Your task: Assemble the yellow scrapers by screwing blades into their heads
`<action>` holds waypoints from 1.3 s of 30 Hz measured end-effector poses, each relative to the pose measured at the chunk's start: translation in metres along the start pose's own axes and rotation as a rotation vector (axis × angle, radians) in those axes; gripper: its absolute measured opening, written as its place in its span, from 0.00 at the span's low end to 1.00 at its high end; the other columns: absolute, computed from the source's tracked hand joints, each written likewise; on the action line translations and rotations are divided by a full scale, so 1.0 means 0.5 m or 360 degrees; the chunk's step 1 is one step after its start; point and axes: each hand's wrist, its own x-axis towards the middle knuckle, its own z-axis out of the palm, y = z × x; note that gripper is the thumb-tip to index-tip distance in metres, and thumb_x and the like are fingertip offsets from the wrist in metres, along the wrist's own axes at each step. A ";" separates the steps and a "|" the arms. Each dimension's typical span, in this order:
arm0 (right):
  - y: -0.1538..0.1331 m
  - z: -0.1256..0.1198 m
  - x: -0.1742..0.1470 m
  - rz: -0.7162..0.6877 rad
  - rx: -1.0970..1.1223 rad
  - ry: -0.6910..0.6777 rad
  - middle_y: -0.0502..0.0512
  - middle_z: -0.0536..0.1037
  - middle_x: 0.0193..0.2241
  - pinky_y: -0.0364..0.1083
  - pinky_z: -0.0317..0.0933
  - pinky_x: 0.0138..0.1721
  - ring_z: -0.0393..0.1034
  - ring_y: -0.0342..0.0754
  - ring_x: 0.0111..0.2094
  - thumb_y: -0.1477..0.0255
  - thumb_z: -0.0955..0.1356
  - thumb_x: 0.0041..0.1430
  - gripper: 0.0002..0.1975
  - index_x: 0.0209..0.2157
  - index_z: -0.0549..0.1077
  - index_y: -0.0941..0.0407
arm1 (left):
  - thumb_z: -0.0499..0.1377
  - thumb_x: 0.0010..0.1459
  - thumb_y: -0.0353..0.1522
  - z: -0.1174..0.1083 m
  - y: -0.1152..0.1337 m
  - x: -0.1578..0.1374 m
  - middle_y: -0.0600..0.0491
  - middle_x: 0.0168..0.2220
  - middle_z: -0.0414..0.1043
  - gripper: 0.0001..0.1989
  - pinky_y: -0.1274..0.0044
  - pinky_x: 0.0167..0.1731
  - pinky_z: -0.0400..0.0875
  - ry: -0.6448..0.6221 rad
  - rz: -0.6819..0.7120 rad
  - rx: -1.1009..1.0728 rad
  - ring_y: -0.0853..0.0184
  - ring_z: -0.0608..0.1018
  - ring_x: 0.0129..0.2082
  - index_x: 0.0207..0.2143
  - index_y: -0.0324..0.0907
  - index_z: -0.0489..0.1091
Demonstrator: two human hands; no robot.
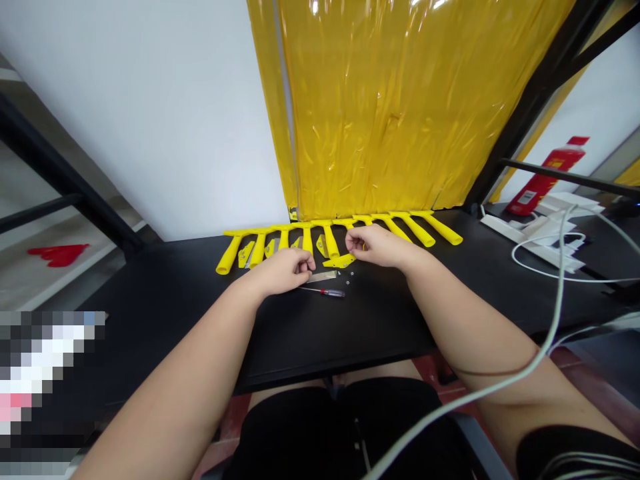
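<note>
My left hand (291, 269) is closed, its fingers curled beside the left end of a flat metal blade (324, 275) on the black table. Whatever its fingertips pinch, if anything, is hidden. My right hand (374, 245) is closed too, thumb and fingers together just above the right end of a small yellow plate (339, 261); I cannot make out anything in them. A few tiny metal nuts (348, 282) lie near the blade. Closer to me rests a screwdriver (332, 293) with a clear purplish handle, its shaft pointing left.
Several yellow T-shaped handles (423, 231) line the back of the black table (310, 340), with more yellow plates (271, 248) among them. A red bottle (545, 177), white pieces and a white cable (559, 293) are at right. Yellow plastic sheeting (400, 113) hangs behind.
</note>
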 end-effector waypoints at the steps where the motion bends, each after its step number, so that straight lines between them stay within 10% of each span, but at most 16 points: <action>1: 0.001 0.001 0.000 -0.0001 -0.0011 -0.0001 0.51 0.77 0.30 0.44 0.62 0.36 0.69 0.44 0.30 0.82 0.67 0.54 0.07 0.32 0.71 0.55 | 0.58 0.55 0.29 0.000 0.000 0.000 0.55 0.31 0.76 0.09 0.76 0.33 0.68 -0.0005 -0.0002 -0.0002 0.68 0.75 0.29 0.39 0.42 0.76; 29: 0.003 -0.010 -0.003 0.0093 0.0054 -0.0053 0.52 0.77 0.30 0.45 0.62 0.38 0.71 0.47 0.33 0.76 0.68 0.59 0.02 0.34 0.69 0.55 | 0.58 0.57 0.32 0.002 -0.002 0.001 0.54 0.31 0.76 0.09 0.75 0.32 0.67 -0.0082 -0.0043 -0.0014 0.67 0.75 0.29 0.40 0.42 0.75; 39: 0.056 -0.066 -0.017 0.0400 0.0547 0.0373 0.53 0.76 0.34 0.46 0.64 0.31 0.70 0.46 0.31 0.64 0.71 0.61 0.14 0.43 0.65 0.52 | 0.59 0.57 0.32 0.001 -0.003 0.002 0.51 0.36 0.78 0.10 0.74 0.37 0.70 -0.0010 -0.0045 0.0044 0.65 0.78 0.33 0.40 0.41 0.77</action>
